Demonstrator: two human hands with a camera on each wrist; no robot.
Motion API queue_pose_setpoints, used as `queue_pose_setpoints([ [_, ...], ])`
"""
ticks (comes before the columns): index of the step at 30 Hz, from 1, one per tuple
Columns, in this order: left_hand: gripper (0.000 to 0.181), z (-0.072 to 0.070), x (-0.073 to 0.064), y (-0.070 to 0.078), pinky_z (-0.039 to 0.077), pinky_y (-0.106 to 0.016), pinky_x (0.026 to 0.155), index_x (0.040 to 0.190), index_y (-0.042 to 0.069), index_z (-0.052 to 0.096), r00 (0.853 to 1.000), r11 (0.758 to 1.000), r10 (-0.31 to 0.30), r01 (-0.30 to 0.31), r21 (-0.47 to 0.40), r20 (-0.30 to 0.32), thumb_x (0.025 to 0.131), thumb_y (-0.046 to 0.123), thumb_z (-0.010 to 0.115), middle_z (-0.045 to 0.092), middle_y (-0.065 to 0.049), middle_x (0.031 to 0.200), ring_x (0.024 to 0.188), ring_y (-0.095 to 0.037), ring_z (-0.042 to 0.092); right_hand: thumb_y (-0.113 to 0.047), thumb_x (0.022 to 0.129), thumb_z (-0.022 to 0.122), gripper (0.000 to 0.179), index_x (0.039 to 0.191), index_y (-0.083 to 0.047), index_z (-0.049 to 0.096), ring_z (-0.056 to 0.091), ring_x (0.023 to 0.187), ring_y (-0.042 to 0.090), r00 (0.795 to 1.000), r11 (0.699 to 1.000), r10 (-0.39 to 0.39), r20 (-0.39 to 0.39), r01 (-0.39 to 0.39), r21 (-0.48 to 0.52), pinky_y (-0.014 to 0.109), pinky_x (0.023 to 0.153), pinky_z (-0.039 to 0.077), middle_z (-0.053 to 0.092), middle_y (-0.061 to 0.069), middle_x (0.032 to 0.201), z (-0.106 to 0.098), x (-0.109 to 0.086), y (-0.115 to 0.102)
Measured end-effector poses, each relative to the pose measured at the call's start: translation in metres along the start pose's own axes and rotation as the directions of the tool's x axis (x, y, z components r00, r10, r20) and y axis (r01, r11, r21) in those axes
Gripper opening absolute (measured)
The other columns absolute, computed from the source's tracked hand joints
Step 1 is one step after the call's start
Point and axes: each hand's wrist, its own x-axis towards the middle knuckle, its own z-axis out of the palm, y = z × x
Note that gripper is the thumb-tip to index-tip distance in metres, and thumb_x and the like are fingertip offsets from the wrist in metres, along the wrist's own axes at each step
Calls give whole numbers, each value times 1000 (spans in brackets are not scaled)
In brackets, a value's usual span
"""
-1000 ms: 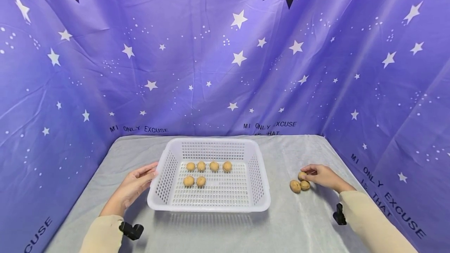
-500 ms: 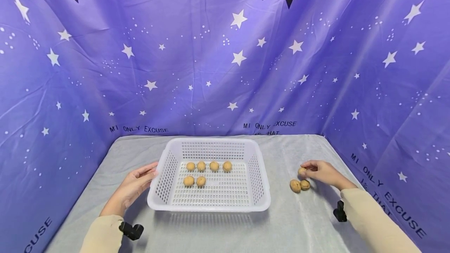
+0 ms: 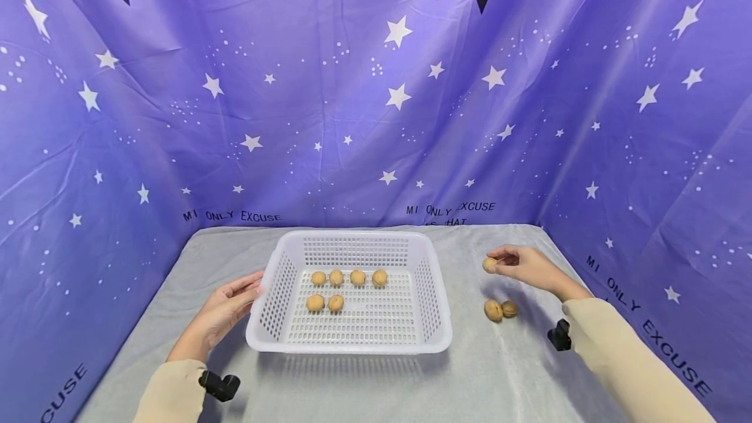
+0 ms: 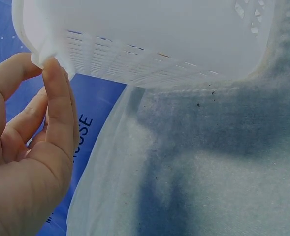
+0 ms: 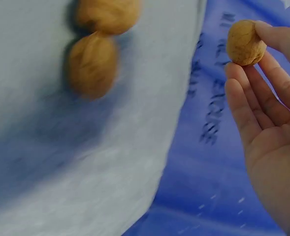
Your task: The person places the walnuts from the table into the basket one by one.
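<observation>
My right hand (image 3: pixel 529 269) pinches a walnut (image 5: pixel 245 43) between thumb and fingertips, raised above the table to the right of the basket. Below it, two more walnuts (image 3: pixel 493 310) lie touching each other on the cloth. A white plastic basket (image 3: pixel 352 348) with perforated walls stands mid-table. Inside, several walnuts (image 3: pixel 358 278) form a back row on the basket floor, and two walnuts (image 3: pixel 326 303) sit in front of them at the left. My left hand (image 3: pixel 220 311) pinches the basket's left rim (image 4: pixel 45 56) between thumb and fingers.
Grey cloth (image 3: pixel 493 377) covers the table. A purple curtain with stars (image 3: pixel 329 96) surrounds its back and both sides. Black camera mounts (image 3: pixel 220 385) are strapped to both wrists.
My right hand has lifted one walnut from the group of three and moved up, away and slightly left with it. The left hand and basket have stayed put.
</observation>
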Motion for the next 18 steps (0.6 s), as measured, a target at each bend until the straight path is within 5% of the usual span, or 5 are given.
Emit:
queue_pose_setpoints([
  [10, 65, 1, 0, 1, 53, -26, 95, 150, -8, 36, 1000, 1000, -3, 3, -6, 8, 98, 13, 68, 66, 1, 127, 111, -9, 63, -33, 92, 76, 39, 121, -8, 70, 66, 98, 17, 993, 995, -98, 62, 96, 35, 33, 87, 54, 71, 0, 106, 6, 32, -56],
  [18, 66, 0, -1, 2, 53, -27, 93, 150, -9, 35, 1000, 1000, 3, -3, -13, 11, 97, 12, 68, 66, 1, 125, 110, -9, 64, -30, 88, 79, 41, 120, -6, 70, 66, 100, 19, 964, 975, -221, 150, 215, 51, 36, 90, 56, 71, 1, 110, 24, 56, -103],
])
